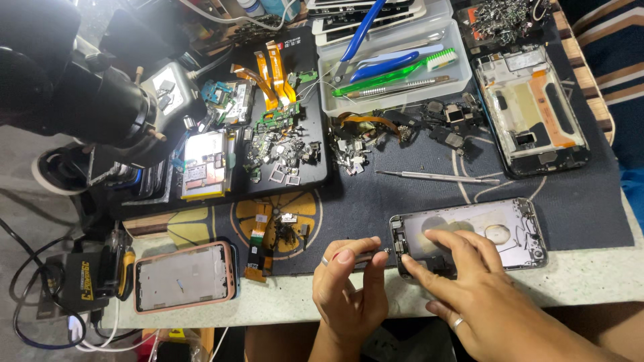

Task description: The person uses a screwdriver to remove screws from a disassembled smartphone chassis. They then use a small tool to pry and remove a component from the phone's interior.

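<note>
My right hand (pixel 473 288) rests with spread fingers on an opened phone body (pixel 510 231) with a silver inner frame, lying on the dark work mat (pixel 402 194) near the table's front edge. My left hand (pixel 349 288) is closed on a thin metal tool (pixel 372 255) whose tip points at the phone's left end. A ring shows on each hand.
A pink-framed phone shell (pixel 184 276) lies at front left. Another stripped phone frame (pixel 533 110) sits at the back right. A clear tray (pixel 392 64) holds blue pliers and a green brush. Loose parts, flex cables and a metal pick (pixel 436 177) are scattered mid-mat. A microscope (pixel 74 87) looms left.
</note>
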